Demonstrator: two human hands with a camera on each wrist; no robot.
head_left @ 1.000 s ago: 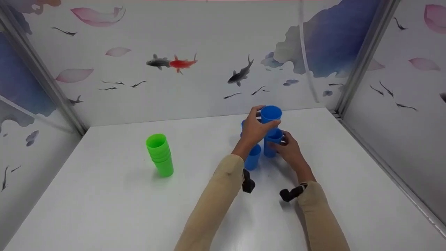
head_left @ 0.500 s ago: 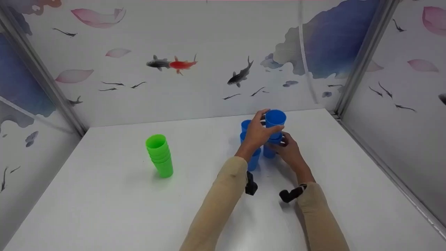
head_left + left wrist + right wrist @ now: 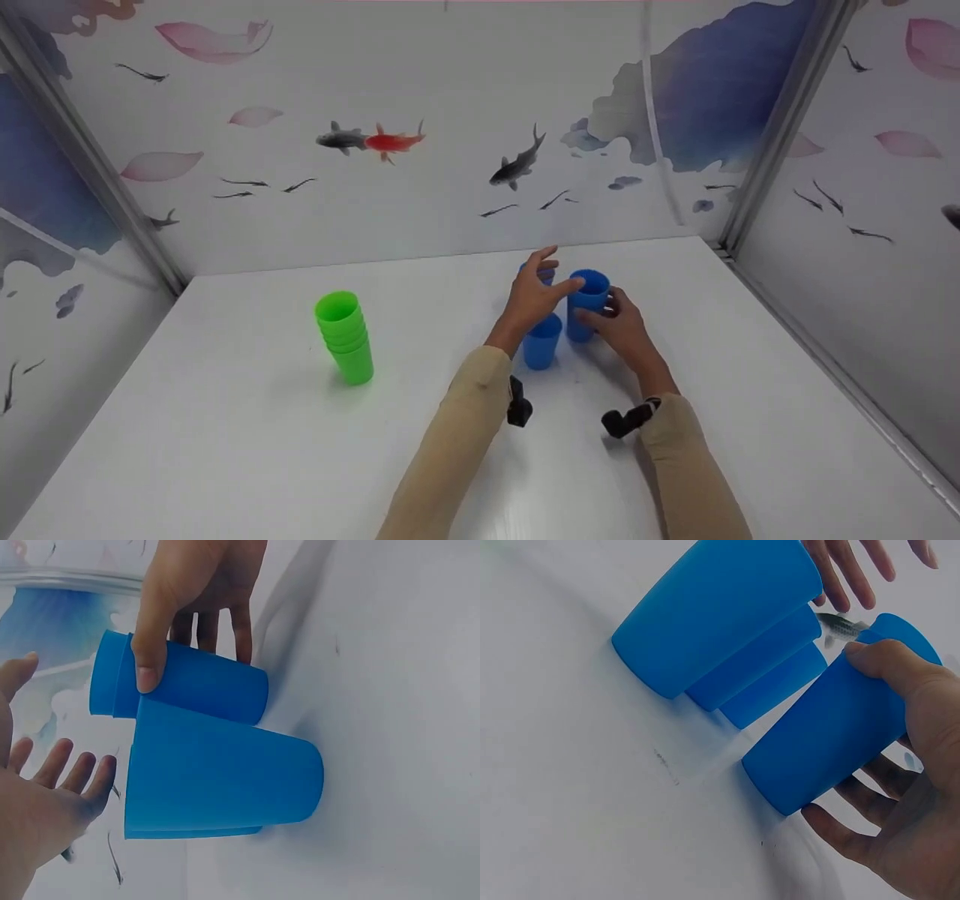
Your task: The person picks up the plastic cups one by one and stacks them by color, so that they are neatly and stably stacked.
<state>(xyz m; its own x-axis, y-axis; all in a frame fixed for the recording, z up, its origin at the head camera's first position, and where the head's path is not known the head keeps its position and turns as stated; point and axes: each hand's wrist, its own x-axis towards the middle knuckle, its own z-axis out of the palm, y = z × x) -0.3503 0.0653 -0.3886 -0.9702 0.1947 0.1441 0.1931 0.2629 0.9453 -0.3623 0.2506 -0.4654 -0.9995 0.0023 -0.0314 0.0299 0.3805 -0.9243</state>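
My right hand (image 3: 626,326) holds a nested pair of blue cups (image 3: 582,324) upright on the white table, thumb on the near side and fingers round the right. In the left wrist view, two rims show at the mouth of that pair (image 3: 195,682). The left hand (image 3: 531,300), fingers spread and holding nothing, hovers just left of the pair's rim. Below it stands a single blue cup (image 3: 541,346). Farther blue cups are mostly hidden behind the left hand; the right wrist view shows three cups in a row, the nearest cup (image 3: 720,611) largest.
A stack of several green cups (image 3: 350,349) stands on the left part of the white table (image 3: 247,420). Printed walls with fish and petals enclose the table at the back and both sides. Black cameras sit on both wrists.
The left hand lowered a blue cup into the one the right hand holds, then let go and drew back left. The right hand has stayed in place.
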